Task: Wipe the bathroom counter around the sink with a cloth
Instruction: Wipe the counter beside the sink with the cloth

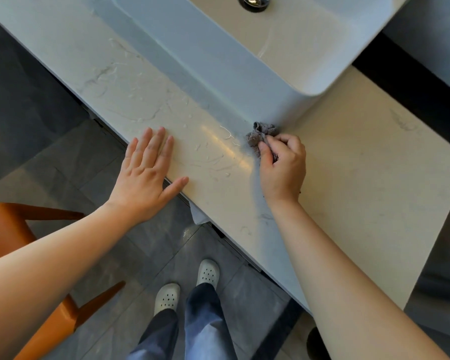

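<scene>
Right at the sink [218, 68] base, right hand [283, 167] grips cloth [260, 135]

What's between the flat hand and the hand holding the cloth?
In the head view, only bare counter with wet-looking streaks lies between the left hand and the right hand gripping the cloth.

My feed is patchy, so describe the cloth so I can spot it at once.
Start at the white sink on the pale counter. At the foot of its near corner, the right hand grips the cloth. It alone is grey and crumpled.
</scene>
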{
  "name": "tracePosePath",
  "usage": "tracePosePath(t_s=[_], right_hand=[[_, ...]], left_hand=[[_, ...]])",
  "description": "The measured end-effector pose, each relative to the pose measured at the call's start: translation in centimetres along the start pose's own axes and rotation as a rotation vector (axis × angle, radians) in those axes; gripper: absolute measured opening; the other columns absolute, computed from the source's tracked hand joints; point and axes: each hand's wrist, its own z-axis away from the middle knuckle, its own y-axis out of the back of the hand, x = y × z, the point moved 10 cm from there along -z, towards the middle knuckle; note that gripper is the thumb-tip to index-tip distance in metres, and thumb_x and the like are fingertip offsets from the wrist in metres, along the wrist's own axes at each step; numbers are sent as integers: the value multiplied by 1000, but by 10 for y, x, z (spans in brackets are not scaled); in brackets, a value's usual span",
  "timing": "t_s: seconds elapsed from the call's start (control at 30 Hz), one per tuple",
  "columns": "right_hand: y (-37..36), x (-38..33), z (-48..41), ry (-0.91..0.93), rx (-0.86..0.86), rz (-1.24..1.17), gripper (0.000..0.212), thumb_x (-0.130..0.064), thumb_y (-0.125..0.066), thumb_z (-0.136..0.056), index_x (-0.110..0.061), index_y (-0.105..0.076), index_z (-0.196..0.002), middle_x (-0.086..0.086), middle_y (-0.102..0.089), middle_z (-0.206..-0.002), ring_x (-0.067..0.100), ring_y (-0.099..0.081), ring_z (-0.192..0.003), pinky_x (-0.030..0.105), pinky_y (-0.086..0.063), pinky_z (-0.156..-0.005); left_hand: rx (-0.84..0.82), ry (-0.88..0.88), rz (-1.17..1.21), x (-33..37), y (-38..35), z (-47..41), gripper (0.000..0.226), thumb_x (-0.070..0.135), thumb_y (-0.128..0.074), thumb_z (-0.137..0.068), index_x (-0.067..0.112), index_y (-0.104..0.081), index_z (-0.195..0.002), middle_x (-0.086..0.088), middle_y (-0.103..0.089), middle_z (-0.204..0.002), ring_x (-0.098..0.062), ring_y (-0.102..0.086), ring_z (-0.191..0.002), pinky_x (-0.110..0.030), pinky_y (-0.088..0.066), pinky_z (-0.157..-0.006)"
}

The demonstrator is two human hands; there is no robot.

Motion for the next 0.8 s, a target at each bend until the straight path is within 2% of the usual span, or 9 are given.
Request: tracePosePath(t_s=[0.33, 0.47, 0.57, 0.67, 0.73, 0.8], right_hand=[[-20, -49, 41, 128, -101, -68, 17, -13, -68, -80, -4, -73, -93, 8, -70, -93, 24, -62, -87, 15, -39, -81], [-19, -61, 67, 168, -165, -90, 18, -14, -67, -81, -6, -73, -95, 6, -69, -94, 22, -63, -88, 24, -48, -81], [-19, -65, 86, 174, -286, -136, 19, -17, -64, -84, -7, -73, -97, 4, -69, -97, 19, -63, -89, 29, -53, -79], [-14, -59, 93, 64, -404, -255, 15, -10, -67, -84, -10, -73, -98, -2, -68, -95, 9, -63, -88, 27, -53, -80], [-4, -56, 85, -8, -416, -321, 16, -13, -67, -84, -10, -73, -98, -4, -68, -93, 4, -63, -86, 24, -54, -79], [10, -58, 62, -1, -328, -325, 17, -15, -65, -84, -9, -73, -97, -1, -68, -92, 7, -63, -83, 26, -54, -78]], left_hand=[[-2, -3, -6, 0, 1, -1, 83, 67, -17, -90, 14, -5, -152, -7, 3, -160, -23, 11, -147, -43, 6, -119], [-3, -9, -3, 1, 0, 0, 82, 66, -18, -91, 13, -5, -152, -8, 4, -160, -24, 11, -147, -43, 6, -119], [-7, -14, -4, 2, 0, 0, 81, 65, -17, -91, 13, -3, -152, -8, 6, -160, -23, 14, -146, -42, 7, -119], [-12, -12, -4, 1, 1, 1, 81, 65, -16, -92, 13, -3, -152, -8, 6, -160, -23, 14, -146, -44, 5, -119], [-18, -11, -4, 1, 1, 1, 81, 65, -16, -92, 13, -2, -152, -8, 7, -160, -23, 15, -146, -44, 5, -119], [-26, -11, -1, 1, 0, 1, 81, 65, -16, -92, 13, -2, -152, -7, 7, -160, -23, 15, -146, -44, 5, -119]])
